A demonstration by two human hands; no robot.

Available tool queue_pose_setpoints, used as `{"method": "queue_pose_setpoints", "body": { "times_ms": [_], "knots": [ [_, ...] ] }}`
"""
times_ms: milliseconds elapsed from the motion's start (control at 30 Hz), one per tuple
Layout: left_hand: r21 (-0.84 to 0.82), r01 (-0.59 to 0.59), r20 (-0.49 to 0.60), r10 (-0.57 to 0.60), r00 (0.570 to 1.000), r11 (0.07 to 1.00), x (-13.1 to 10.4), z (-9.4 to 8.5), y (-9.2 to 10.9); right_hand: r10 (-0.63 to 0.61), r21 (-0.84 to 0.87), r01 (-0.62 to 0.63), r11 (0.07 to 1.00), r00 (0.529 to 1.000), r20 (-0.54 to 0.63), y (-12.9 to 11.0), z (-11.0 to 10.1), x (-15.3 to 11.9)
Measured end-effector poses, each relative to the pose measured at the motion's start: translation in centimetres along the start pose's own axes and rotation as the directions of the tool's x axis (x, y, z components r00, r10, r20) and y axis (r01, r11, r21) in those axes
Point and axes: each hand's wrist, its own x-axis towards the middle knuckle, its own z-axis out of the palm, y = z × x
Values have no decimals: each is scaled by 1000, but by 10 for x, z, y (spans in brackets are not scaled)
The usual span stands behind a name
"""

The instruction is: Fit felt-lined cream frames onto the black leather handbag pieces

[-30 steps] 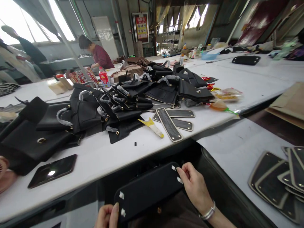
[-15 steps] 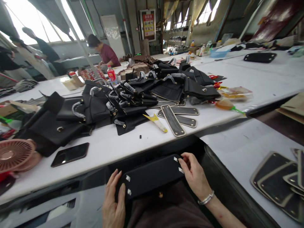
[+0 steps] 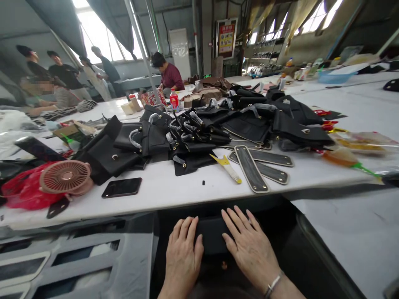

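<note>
Both palms face down on a black, rounded panel (image 3: 212,236) that lies low in front of my body. My left hand (image 3: 184,251) covers its left end, with the fingers stretched forward and the thumb along its inner side. Over the right end lies my right hand (image 3: 251,249), its fingers spread and a silver bracelet on the wrist. The white tabs at the panel's ends are hidden under my hands. A small brass-coloured fitting (image 3: 224,265) shows just below the panel, on dark material.
Black bag pieces (image 3: 187,133) with wrapped handles fill the table's middle. Trimmed strips (image 3: 251,168), a yellow-handled tool (image 3: 227,168), a phone (image 3: 121,187) and a pink fan (image 3: 65,176) lie along the near edge. A co-worker (image 3: 171,74) sits across the table.
My hands have gone from pinching the panel's two ends to lying flat on top of it, closer together. The camera view has swung to the left.
</note>
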Motion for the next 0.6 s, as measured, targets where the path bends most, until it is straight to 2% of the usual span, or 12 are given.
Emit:
{"method": "queue_pose_setpoints", "body": {
  "times_ms": [133, 267, 333, 433, 533, 600],
  "knots": [
    [-23, 17, 23, -16, 1000, 1000, 1, -7, 3, -9, -7, 9, 1000, 1000, 13, 2, -1, 7],
    [-222, 95, 51, -86, 995, 970, -2, -16, 2, -97, -40, 94, 995, 993, -68, 17, 4, 6],
    [-346, 207, 53, -201, 978, 915, -5, -20, -1, -135, -59, 127, 990, 976, -171, 29, 13, 2],
    [-486, 367, 113, -359, 926, 793, -9, -19, -6, -146, -46, 138, 989, 937, -316, 48, 36, -5],
    [-605, 414, 188, -383, 904, 680, -12, -13, -9, -183, 10, 199, 980, 919, -350, 64, 62, -8],
    [-666, 401, 186, -381, 906, 629, -12, -7, -10, -190, 52, 219, 974, 925, -330, 72, 72, -6]
  ]
}}
